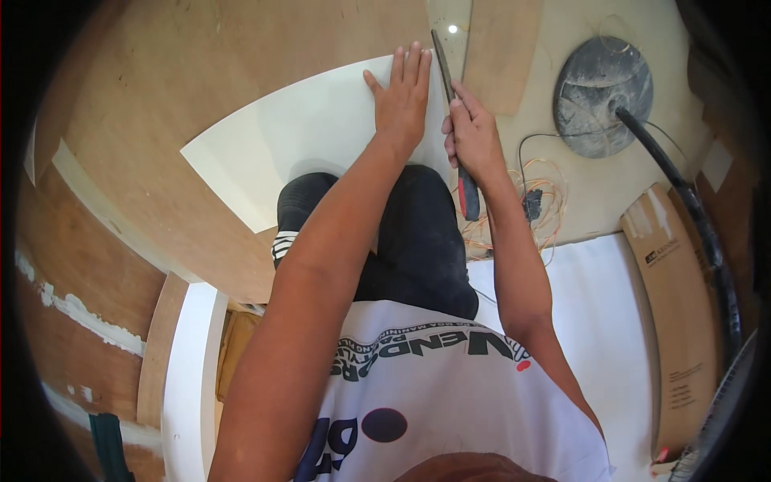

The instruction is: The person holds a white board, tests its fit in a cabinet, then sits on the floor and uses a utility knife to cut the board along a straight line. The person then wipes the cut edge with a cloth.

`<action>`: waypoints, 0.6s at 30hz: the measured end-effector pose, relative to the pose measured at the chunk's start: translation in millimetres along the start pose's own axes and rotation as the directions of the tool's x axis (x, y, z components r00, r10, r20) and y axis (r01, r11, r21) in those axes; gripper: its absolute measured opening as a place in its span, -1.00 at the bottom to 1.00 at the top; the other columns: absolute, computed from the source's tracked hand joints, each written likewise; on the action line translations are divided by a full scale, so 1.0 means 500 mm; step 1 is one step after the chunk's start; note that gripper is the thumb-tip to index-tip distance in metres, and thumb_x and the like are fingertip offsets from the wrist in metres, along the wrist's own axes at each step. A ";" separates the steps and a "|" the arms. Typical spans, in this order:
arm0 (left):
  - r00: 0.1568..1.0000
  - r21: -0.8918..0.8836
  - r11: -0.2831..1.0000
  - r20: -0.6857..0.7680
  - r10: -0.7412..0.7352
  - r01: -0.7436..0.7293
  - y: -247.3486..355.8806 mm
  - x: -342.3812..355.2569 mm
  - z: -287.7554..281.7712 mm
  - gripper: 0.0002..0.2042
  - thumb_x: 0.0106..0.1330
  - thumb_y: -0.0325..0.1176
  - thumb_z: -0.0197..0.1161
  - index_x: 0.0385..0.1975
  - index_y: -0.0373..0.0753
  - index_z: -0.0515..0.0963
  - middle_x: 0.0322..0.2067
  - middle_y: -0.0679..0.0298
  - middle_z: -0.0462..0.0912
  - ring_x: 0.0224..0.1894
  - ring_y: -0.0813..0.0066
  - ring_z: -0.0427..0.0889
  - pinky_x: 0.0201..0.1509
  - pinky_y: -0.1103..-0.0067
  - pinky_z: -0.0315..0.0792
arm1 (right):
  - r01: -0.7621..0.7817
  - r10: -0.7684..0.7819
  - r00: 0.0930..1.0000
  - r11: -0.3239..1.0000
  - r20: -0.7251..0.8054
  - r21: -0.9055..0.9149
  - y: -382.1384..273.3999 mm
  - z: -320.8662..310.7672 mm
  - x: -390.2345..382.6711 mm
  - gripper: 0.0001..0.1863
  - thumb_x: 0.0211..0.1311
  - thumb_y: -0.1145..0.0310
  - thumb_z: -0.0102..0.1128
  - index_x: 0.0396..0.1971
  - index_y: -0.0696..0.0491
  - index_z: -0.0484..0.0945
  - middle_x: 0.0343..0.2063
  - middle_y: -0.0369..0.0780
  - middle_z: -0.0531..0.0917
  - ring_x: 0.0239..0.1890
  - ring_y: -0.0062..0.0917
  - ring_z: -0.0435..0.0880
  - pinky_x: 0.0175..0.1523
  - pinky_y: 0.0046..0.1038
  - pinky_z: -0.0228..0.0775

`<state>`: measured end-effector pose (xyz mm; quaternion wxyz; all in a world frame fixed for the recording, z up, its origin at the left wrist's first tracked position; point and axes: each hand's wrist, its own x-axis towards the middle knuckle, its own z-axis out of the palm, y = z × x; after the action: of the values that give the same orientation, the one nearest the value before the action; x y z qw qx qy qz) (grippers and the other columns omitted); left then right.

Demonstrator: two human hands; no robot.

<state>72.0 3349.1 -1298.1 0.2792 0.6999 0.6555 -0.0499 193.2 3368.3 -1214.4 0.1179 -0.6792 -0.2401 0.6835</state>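
L hand [401,108]: palm down on white sheet [297,116], nr its far R corner; fingers straight, slightly spread, thumb out to side. Grip wide, nothing held.

R hand [477,138]: closed round file [442,68], fingers wrapped, narrow grip. Blade pts away from body, tip up nr sheet's far R corner; red/blk handle [468,199] sticks out below hand, twd person. File runs along sheet's R edge; can't tell if blade touches it.

Sheet: on brown ply [169,153], in front of & partly hidden by knees [422,217] (dk trousers).

Surroundings: brown board [502,56] beyond R hand; gray-blk disc [602,96] to R w/ blk hose [691,197] in front; orange cable [560,189] coiled nr R forearm, blk lump in it; carton [675,321] far R.
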 end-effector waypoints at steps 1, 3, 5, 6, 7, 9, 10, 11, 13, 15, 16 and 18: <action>1.000 -0.008 1.000 0.005 -0.002 0.002 0.001 0.000 -0.001 -0.12 0.05 -0.65 0.23 0.43 -0.14 -0.01 0.47 0.27 -0.10 0.49 0.20 -0.07 0.27 -0.29 0.07 | -0.008 0.008 1.000 1.000 -0.009 -0.021 -0.006 0.003 -0.002 -0.48 0.45 0.31 -0.09 0.35 0.10 0.21 -0.58 -0.32 0.43 -0.74 -0.71 0.35 -0.71 -0.59 0.22; 1.000 -0.005 1.000 0.016 -0.013 0.013 0.002 -0.002 -0.004 -0.15 0.09 -0.65 0.19 0.43 -0.13 -0.01 0.47 0.28 -0.09 0.50 0.21 -0.08 0.27 -0.31 0.04 | -0.027 0.027 0.999 0.999 -0.019 -0.041 -0.015 0.004 -0.004 -0.50 0.45 0.32 -0.10 0.34 0.10 0.23 -0.60 -0.31 0.43 -0.76 -0.69 0.35 -0.72 -0.57 0.22; 0.999 0.017 1.000 0.034 -0.023 0.023 0.004 -0.001 -0.003 -0.18 0.13 -0.65 0.14 0.44 -0.12 -0.02 0.47 0.29 -0.09 0.50 0.23 -0.08 0.26 -0.34 0.00 | -0.054 0.053 0.998 0.998 -0.030 -0.033 -0.022 0.000 -0.002 -0.52 0.44 0.36 -0.12 0.32 0.10 0.26 -0.62 -0.29 0.44 -0.79 -0.66 0.35 -0.73 -0.52 0.21; 0.999 0.008 1.000 0.037 -0.024 0.024 0.004 0.000 -0.003 -0.19 0.15 -0.64 0.12 0.44 -0.11 -0.02 0.47 0.30 -0.09 0.50 0.23 -0.09 0.26 -0.34 -0.01 | -0.060 0.059 0.998 0.997 -0.032 -0.046 -0.029 0.001 -0.003 -0.52 0.44 0.36 -0.12 0.32 0.10 0.26 -0.63 -0.29 0.44 -0.79 -0.66 0.35 -0.74 -0.52 0.21; 0.999 -0.001 1.000 0.040 -0.025 0.025 0.003 0.000 -0.003 -0.21 0.16 -0.64 0.10 0.44 -0.10 -0.02 0.47 0.30 -0.09 0.50 0.24 -0.09 0.26 -0.35 -0.02 | -0.066 0.064 0.997 0.996 -0.033 -0.059 -0.038 0.003 -0.005 -0.52 0.44 0.36 -0.11 0.32 0.11 0.26 -0.64 -0.29 0.44 -0.79 -0.66 0.35 -0.74 -0.52 0.20; 0.999 -0.010 1.000 0.048 -0.025 0.025 0.002 0.002 -0.003 -0.22 0.19 -0.62 0.08 0.44 -0.09 -0.03 0.47 0.32 -0.09 0.50 0.25 -0.09 0.26 -0.36 -0.03 | -0.078 0.076 0.996 0.995 -0.035 -0.060 -0.045 0.004 -0.005 -0.52 0.44 0.36 -0.10 0.32 0.11 0.27 -0.64 -0.29 0.44 -0.80 -0.65 0.35 -0.74 -0.53 0.18; 0.998 -0.010 1.000 0.052 -0.024 0.025 0.002 0.002 -0.002 -0.23 0.19 -0.61 0.07 0.44 -0.09 -0.03 0.47 0.32 -0.10 0.50 0.25 -0.09 0.26 -0.36 -0.03 | -0.084 0.082 0.996 0.995 -0.034 -0.049 -0.046 0.003 -0.004 -0.52 0.44 0.36 -0.10 0.32 0.11 0.27 -0.65 -0.30 0.44 -0.80 -0.65 0.35 -0.75 -0.53 0.17; 0.998 -0.008 1.000 0.056 -0.026 0.027 0.000 0.003 -0.002 -0.23 0.20 -0.60 0.07 0.45 -0.09 -0.03 0.48 0.33 -0.10 0.50 0.25 -0.09 0.26 -0.36 -0.03 | -0.089 0.087 0.996 0.995 -0.030 -0.038 -0.048 0.004 -0.003 -0.52 0.44 0.36 -0.09 0.32 0.11 0.27 -0.65 -0.30 0.43 -0.80 -0.65 0.34 -0.75 -0.53 0.17; 0.998 0.001 1.000 0.056 -0.027 0.027 0.000 0.004 0.001 -0.24 0.21 -0.58 0.08 0.45 -0.08 -0.03 0.48 0.33 -0.10 0.50 0.26 -0.08 0.26 -0.36 -0.02 | -0.078 0.076 0.997 0.994 -0.035 -0.074 -0.052 0.009 -0.006 -0.51 0.43 0.35 -0.09 0.32 0.11 0.27 -0.65 -0.30 0.44 -0.80 -0.66 0.34 -0.75 -0.54 0.16; 0.998 0.008 0.999 0.054 -0.033 0.033 -0.001 0.003 0.003 -0.24 0.22 -0.55 0.09 0.45 -0.08 -0.03 0.48 0.34 -0.10 0.50 0.27 -0.07 0.26 -0.36 -0.03 | -0.080 0.077 0.997 0.994 -0.032 -0.081 -0.054 0.014 -0.007 -0.51 0.44 0.34 -0.09 0.32 0.11 0.27 -0.65 -0.31 0.44 -0.80 -0.67 0.34 -0.74 -0.54 0.16; 0.998 0.008 0.999 0.051 -0.038 0.037 0.000 0.002 0.004 -0.24 0.22 -0.53 0.09 0.45 -0.08 -0.04 0.48 0.34 -0.10 0.50 0.27 -0.07 0.25 -0.37 -0.03 | -0.087 0.085 0.996 0.994 -0.029 -0.070 -0.055 0.010 -0.005 -0.51 0.44 0.34 -0.09 0.32 0.10 0.27 -0.65 -0.31 0.43 -0.79 -0.67 0.34 -0.74 -0.55 0.16; 0.997 -0.041 0.997 0.024 -0.070 0.071 -0.008 0.002 0.017 -0.24 0.22 -0.49 0.10 0.45 -0.07 -0.05 0.48 0.34 -0.11 0.50 0.29 -0.06 0.24 -0.39 -0.06 | -0.089 0.088 0.996 0.993 -0.018 -0.076 -0.048 0.005 0.002 -0.51 0.44 0.33 -0.09 0.33 0.09 0.26 -0.65 -0.33 0.42 -0.78 -0.69 0.34 -0.74 -0.57 0.16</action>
<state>71.0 3345.8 -1307.1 0.2989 0.6699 0.6775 -0.0539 187.0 3389.0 -1203.6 0.0630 -0.6984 -0.2349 0.6731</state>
